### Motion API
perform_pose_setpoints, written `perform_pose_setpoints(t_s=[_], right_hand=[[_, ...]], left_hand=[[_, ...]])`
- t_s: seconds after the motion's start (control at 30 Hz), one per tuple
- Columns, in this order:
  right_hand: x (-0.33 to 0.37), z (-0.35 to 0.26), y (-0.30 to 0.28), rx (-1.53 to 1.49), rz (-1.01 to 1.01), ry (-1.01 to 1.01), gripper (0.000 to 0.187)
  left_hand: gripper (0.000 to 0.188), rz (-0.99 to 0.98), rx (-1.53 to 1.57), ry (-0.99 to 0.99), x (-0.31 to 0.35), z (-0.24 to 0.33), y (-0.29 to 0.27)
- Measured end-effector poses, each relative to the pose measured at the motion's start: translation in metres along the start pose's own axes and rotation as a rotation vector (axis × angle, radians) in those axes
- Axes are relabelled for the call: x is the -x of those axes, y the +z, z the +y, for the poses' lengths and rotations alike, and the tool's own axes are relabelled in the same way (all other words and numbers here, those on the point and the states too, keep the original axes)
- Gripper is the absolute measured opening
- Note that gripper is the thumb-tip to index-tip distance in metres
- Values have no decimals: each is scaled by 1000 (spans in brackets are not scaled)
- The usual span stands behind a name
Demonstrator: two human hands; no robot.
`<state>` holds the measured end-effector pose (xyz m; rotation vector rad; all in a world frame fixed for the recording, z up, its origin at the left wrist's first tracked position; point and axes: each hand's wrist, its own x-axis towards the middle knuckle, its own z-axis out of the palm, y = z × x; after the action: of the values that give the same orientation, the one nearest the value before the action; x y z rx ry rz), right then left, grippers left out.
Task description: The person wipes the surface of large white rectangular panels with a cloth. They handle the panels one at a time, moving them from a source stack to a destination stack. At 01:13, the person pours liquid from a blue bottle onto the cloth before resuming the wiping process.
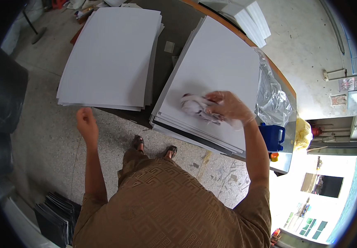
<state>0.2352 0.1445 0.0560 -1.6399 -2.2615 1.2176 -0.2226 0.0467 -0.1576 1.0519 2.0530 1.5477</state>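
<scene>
A crumpled white rag with dark stains (pixel 199 108) lies on the top sheet of the right-hand stack of white sheets (pixel 224 58). My right hand (pixel 228 108), in a thin clear plastic glove, grips the rag's right side with bent fingers. My left hand (pixel 86 123) hangs just in front of the near edge of the left-hand stack of white sheets (pixel 108 53). Its fingers are curled in, and nothing shows in them. Whether its fingertips touch that edge cannot be made out.
Both stacks rest on a dark-topped table (pixel 174 20). Clear plastic film (pixel 271 95), a blue jug (pixel 272 137) and a yellow bag (pixel 303 133) are at the right. White blocks (pixel 250 20) stand beyond the table. Dark panels (pixel 56 219) lean at lower left.
</scene>
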Motion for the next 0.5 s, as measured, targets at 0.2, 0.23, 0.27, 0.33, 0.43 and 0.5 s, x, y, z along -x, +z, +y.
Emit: perform_pose_setpoints(t_s=[0.2,0.23,0.27,0.33,0.43,0.5], right_hand=[[22,-36,38,628,535,-115,73],[26,-37,56,731,569,-198,73],[27,-38,70,834,605,-275,73],[21,-29,83,811,474,-208,76],[14,-16,80,545,394,-88,75],[10,-33,70,255,279,87,74]], left_hand=[[25,-166,1,751,73,96,45],[25,-209,55,820,81,106,54],[25,-257,113,892,88,116,62],[28,-286,85,1010,98,125,78],[30,-322,49,1127,100,124,99],[29,-339,23,1151,99,117,104]])
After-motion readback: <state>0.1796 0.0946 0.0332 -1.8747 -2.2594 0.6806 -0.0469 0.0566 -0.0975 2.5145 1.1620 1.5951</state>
